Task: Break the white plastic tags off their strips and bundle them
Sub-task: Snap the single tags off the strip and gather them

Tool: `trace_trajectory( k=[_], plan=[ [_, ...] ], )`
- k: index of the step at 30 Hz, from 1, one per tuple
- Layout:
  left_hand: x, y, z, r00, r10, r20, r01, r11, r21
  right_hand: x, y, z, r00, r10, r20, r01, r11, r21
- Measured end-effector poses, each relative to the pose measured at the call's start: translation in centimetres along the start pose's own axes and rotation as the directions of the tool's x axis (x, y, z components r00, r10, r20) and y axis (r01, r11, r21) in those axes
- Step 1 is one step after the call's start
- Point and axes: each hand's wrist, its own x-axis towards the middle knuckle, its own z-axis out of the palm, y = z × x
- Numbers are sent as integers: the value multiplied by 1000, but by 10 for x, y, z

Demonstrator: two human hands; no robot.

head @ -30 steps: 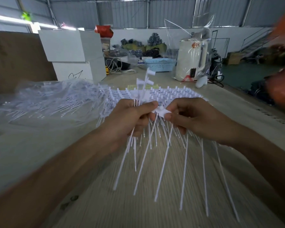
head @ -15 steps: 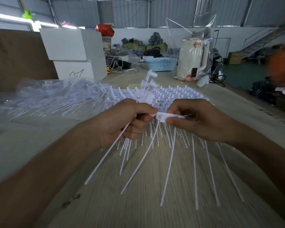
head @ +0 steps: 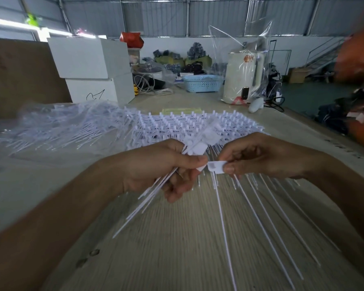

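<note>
- The left hand has its fingers curled tight round a bundle of tags, held above the surface.
- The right hand pinches the head of one tag on the strip, thumb and forefinger clamped, just beside the left thumb.
- The strip's thin tails hang toward the surface.

Left hand gripped a bundle of thin white plastic tags | right hand pinched a white plastic tag head on its strip | pale wood-grain surface lay beneath
</note>
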Motion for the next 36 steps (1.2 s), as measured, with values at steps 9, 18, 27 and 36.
trace_trajectory(
  k=[9,18,27,36],
  plan=[
    [-8,7,-27,972,66,-227,-92,990,-106,-10,3,-18,972,-18,-234,9,999,-41],
    [12,-4,0,927,155,-341,-205,972,-118,15,-1,12,878,-77,-473,65,997,-41],
    [20,-10,14,856,58,-514,-113,991,-75,24,3,29,865,-82,-496,22,992,-125],
    [16,-7,19,911,127,-391,-159,986,-50,28,-1,40,861,-93,-501,27,990,-136]
  ],
)
